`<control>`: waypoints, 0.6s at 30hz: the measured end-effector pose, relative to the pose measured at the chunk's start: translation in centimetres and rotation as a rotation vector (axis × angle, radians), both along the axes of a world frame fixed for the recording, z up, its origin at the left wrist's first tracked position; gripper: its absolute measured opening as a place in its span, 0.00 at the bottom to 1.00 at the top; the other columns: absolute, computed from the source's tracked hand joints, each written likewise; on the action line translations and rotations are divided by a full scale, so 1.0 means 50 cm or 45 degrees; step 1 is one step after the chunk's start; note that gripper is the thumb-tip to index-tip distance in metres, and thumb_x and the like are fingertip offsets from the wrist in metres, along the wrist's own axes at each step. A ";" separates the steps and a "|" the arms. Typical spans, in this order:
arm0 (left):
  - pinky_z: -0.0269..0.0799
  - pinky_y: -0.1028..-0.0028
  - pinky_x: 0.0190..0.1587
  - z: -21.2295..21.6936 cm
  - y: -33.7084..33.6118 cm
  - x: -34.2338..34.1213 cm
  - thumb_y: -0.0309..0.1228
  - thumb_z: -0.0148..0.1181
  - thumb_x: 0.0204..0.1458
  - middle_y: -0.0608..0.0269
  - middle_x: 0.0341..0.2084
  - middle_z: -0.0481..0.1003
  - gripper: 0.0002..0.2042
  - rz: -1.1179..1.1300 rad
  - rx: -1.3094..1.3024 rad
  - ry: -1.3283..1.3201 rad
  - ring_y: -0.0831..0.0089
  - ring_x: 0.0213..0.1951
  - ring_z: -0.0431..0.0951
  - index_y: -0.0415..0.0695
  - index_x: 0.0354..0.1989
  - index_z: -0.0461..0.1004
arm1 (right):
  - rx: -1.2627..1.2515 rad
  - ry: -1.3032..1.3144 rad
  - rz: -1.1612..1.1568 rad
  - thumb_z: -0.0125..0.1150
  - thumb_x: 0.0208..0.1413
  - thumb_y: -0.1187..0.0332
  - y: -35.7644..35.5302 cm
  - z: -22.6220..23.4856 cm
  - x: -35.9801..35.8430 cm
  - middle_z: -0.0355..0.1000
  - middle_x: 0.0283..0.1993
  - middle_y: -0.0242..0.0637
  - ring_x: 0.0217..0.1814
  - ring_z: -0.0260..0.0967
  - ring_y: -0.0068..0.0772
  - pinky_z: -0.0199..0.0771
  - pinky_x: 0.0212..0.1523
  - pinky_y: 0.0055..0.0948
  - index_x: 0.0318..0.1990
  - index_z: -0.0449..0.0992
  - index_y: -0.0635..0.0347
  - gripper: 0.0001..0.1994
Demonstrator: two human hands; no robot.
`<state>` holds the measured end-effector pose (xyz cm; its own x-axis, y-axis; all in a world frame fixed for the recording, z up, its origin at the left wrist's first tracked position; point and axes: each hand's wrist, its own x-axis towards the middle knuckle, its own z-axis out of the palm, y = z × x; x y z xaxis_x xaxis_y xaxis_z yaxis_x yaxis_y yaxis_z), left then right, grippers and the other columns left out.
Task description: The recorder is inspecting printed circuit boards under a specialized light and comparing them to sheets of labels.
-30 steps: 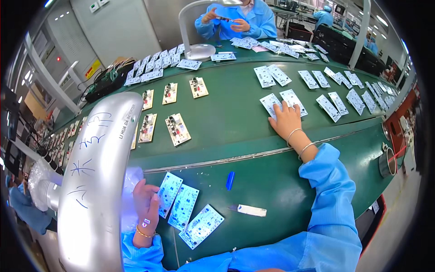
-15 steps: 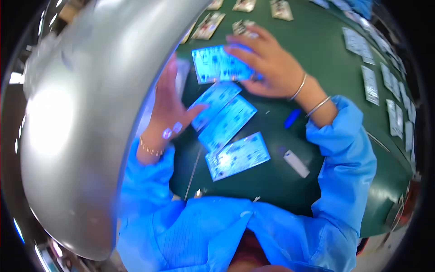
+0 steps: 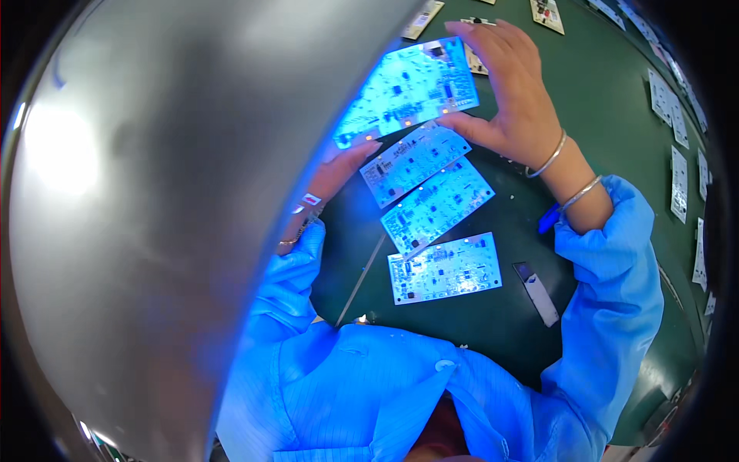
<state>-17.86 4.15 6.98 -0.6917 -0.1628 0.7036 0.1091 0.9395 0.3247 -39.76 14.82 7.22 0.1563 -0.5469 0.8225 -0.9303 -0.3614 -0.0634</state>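
A blue-lit circuit board (image 3: 408,88) is tilted between my hands under the lamp. My right hand (image 3: 512,96) grips its right end, fingers at the top corner and thumb near the lower corner. Against its lower left edge rests the thumb of my left hand (image 3: 339,168); the lamp hides the other fingers. Just below lies a second circuit board (image 3: 416,163), overlapping a third circuit board (image 3: 439,204). Another circuit board (image 3: 445,267) sits nearer to me, its upper edge close to that one.
A big silver lamp hood (image 3: 154,192) blocks the left side. A small grey-and-black strip (image 3: 536,294) and a blue object (image 3: 549,219) lie on the green table (image 3: 477,331). Tan boards (image 3: 547,14) are at the back, white boards (image 3: 679,185) along the right.
My left hand has moved in to the board's lower left edge, mostly behind the lamp hood. The held board now appears larger and tilted. The whole view has shifted, with the hood covering more.
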 end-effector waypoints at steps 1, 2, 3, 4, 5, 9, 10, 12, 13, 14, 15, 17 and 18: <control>0.61 0.64 0.49 0.002 0.000 0.003 0.27 0.67 0.32 0.49 0.48 0.59 0.45 -0.010 0.007 0.015 0.61 0.48 0.64 0.47 0.57 0.40 | 0.007 -0.040 -0.003 0.64 0.35 0.55 0.000 -0.010 -0.001 0.62 0.50 0.43 0.53 0.56 0.44 0.49 0.56 0.41 0.53 0.59 0.58 0.35; 0.62 0.64 0.49 0.005 -0.004 0.008 0.27 0.67 0.32 0.49 0.47 0.60 0.45 -0.019 0.012 0.029 0.61 0.48 0.64 0.47 0.56 0.40 | 0.008 -0.083 -0.004 0.64 0.35 0.55 -0.003 -0.019 0.000 0.62 0.50 0.43 0.53 0.56 0.44 0.50 0.55 0.40 0.53 0.59 0.58 0.35; 0.62 0.64 0.49 0.005 -0.006 0.009 0.26 0.67 0.32 0.49 0.47 0.60 0.45 -0.034 0.022 0.050 0.61 0.47 0.64 0.47 0.56 0.40 | 0.024 -0.068 -0.011 0.64 0.35 0.57 -0.003 -0.023 0.001 0.62 0.50 0.37 0.51 0.57 0.43 0.52 0.53 0.42 0.54 0.56 0.56 0.36; 0.63 0.64 0.48 0.004 -0.009 0.003 0.25 0.67 0.32 0.49 0.47 0.60 0.45 -0.057 0.044 0.093 0.62 0.47 0.65 0.47 0.56 0.40 | 0.022 -0.070 -0.008 0.63 0.36 0.57 -0.001 -0.025 -0.002 0.62 0.50 0.37 0.51 0.57 0.43 0.52 0.53 0.42 0.54 0.57 0.56 0.35; 0.63 0.64 0.48 -0.002 -0.011 -0.002 0.25 0.67 0.32 0.49 0.47 0.60 0.44 -0.086 0.060 0.130 0.62 0.47 0.65 0.47 0.56 0.40 | 0.025 -0.076 -0.003 0.63 0.36 0.58 0.002 -0.028 -0.001 0.62 0.50 0.37 0.51 0.57 0.43 0.52 0.53 0.42 0.54 0.57 0.56 0.34; 0.66 0.65 0.45 -0.020 -0.032 -0.020 0.23 0.68 0.31 0.50 0.45 0.61 0.37 -0.223 0.142 0.399 0.61 0.44 0.67 0.35 0.50 0.51 | 0.074 -0.065 -0.016 0.62 0.37 0.56 0.005 -0.027 -0.005 0.61 0.51 0.41 0.53 0.55 0.45 0.51 0.55 0.37 0.54 0.59 0.58 0.34; 0.65 0.64 0.47 -0.021 -0.024 -0.013 0.24 0.68 0.31 0.49 0.46 0.60 0.41 -0.188 0.150 0.317 0.61 0.46 0.66 0.41 0.53 0.44 | 0.085 -0.058 -0.021 0.61 0.38 0.56 0.009 -0.032 -0.003 0.61 0.51 0.40 0.53 0.55 0.43 0.51 0.54 0.38 0.54 0.58 0.57 0.33; 0.63 0.63 0.48 -0.008 -0.012 -0.001 0.24 0.67 0.32 0.48 0.47 0.59 0.47 -0.138 0.117 0.176 0.61 0.47 0.65 0.50 0.57 0.36 | 0.077 -0.046 -0.019 0.60 0.40 0.56 0.009 -0.040 -0.003 0.61 0.52 0.37 0.53 0.56 0.40 0.51 0.54 0.40 0.54 0.58 0.56 0.32; 0.62 0.63 0.48 0.000 -0.008 0.004 0.24 0.67 0.32 0.48 0.47 0.59 0.49 -0.124 0.089 0.119 0.61 0.47 0.64 0.52 0.58 0.34 | 0.090 -0.036 -0.008 0.59 0.40 0.56 0.006 -0.040 -0.005 0.61 0.52 0.37 0.53 0.56 0.40 0.50 0.54 0.40 0.54 0.57 0.56 0.32; 0.62 0.63 0.49 -0.003 -0.007 -0.004 0.23 0.66 0.32 0.48 0.48 0.59 0.50 -0.140 0.072 0.073 0.61 0.47 0.64 0.54 0.59 0.32 | 0.117 -0.018 -0.027 0.59 0.40 0.56 0.011 -0.046 -0.014 0.61 0.52 0.36 0.53 0.56 0.39 0.50 0.55 0.40 0.54 0.57 0.56 0.32; 0.62 0.63 0.49 -0.002 -0.007 -0.013 0.23 0.66 0.32 0.48 0.47 0.59 0.50 -0.184 0.051 0.046 0.61 0.47 0.64 0.53 0.59 0.33 | 0.145 0.000 -0.045 0.58 0.40 0.55 0.014 -0.051 -0.019 0.61 0.53 0.36 0.53 0.56 0.39 0.49 0.55 0.40 0.54 0.57 0.56 0.32; 0.62 0.63 0.48 -0.001 -0.007 -0.013 0.22 0.65 0.32 0.48 0.47 0.59 0.49 -0.171 0.011 0.015 0.61 0.47 0.64 0.53 0.59 0.33 | 0.179 0.035 -0.103 0.58 0.40 0.55 0.015 -0.053 -0.019 0.60 0.53 0.35 0.54 0.56 0.38 0.48 0.55 0.41 0.54 0.57 0.56 0.32; 0.61 0.63 0.48 0.003 -0.005 -0.009 0.21 0.65 0.32 0.48 0.46 0.59 0.49 -0.154 -0.013 -0.004 0.61 0.47 0.64 0.53 0.59 0.33 | 0.193 0.050 -0.125 0.58 0.41 0.55 0.015 -0.051 -0.017 0.60 0.54 0.34 0.54 0.56 0.37 0.48 0.56 0.41 0.54 0.57 0.56 0.32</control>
